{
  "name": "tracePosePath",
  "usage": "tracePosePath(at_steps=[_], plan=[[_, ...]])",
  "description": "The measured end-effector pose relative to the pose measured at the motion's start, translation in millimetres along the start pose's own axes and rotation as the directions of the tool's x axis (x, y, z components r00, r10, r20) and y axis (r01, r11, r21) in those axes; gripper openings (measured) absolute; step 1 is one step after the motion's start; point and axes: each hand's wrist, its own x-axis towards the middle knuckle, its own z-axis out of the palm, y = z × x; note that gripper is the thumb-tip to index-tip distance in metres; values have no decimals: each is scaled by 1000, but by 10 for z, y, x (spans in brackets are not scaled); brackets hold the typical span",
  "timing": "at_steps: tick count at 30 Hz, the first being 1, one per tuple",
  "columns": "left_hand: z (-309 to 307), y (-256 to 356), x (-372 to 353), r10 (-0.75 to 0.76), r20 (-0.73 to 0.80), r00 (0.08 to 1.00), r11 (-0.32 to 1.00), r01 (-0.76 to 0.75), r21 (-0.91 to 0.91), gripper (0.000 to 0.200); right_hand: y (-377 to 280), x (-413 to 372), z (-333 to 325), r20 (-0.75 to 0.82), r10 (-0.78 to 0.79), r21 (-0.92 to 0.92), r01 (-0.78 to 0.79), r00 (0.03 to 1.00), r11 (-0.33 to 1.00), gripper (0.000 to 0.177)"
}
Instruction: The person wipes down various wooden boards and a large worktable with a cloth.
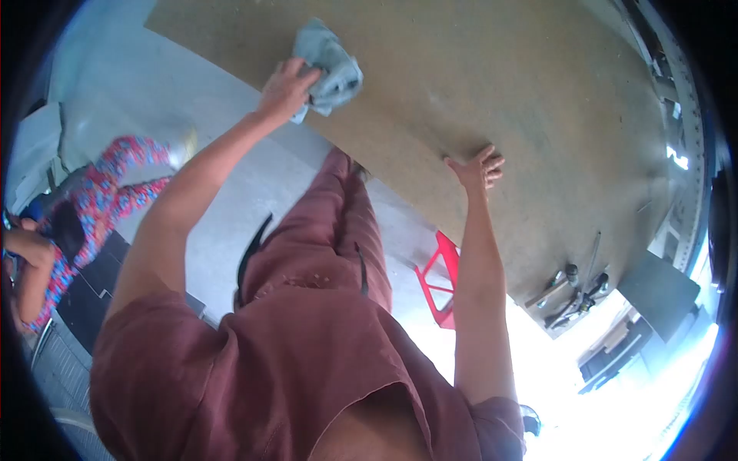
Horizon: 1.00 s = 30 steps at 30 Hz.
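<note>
A crumpled light blue cloth (pixel 332 71) lies against the brown board surface (pixel 415 69) near its edge. My left hand (pixel 288 88) has its fingers closed on the cloth's near side, and part of the cloth is bunched beyond the fingertips. Farther right, my right hand (pixel 478 167) rests on or just over the same board with its fingers spread and the thumb out to the left. Nothing shows in that hand.
Several hand tools (pixel 573 292) lie at the board's lower right corner. A red plastic stool (pixel 440 280) stands below the board's edge. At far left is another person in flowered clothes (pixel 96 203). A metal frame (pixel 684 115) runs along the right side.
</note>
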Motion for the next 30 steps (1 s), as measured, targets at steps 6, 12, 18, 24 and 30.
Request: tracePosePath(at_steps=[6,12,18,24,30], plan=[[550,-124,-446,357,169,919,933,-358,-21,38,295,20,3,-42,-182,132,186,982,974,95],[155,-928,-126,-56,117,992,960,21,280,41,310,-209,222,-253,-271,83,300,929,950,87],[36,-595,-167,-289,-143,947,957,287,-33,29,-657,-716,453,-171,-538,118,559,825,821,81],[166,-358,-281,-61,135,989,997,68,-48,30,-1466,-1161,513,85,-682,8,684,726,729,84],[-26,-1722,23,-58,47,997,998,58,19,32,-1997,-1140,534,96,-623,-36,628,776,777,79]])
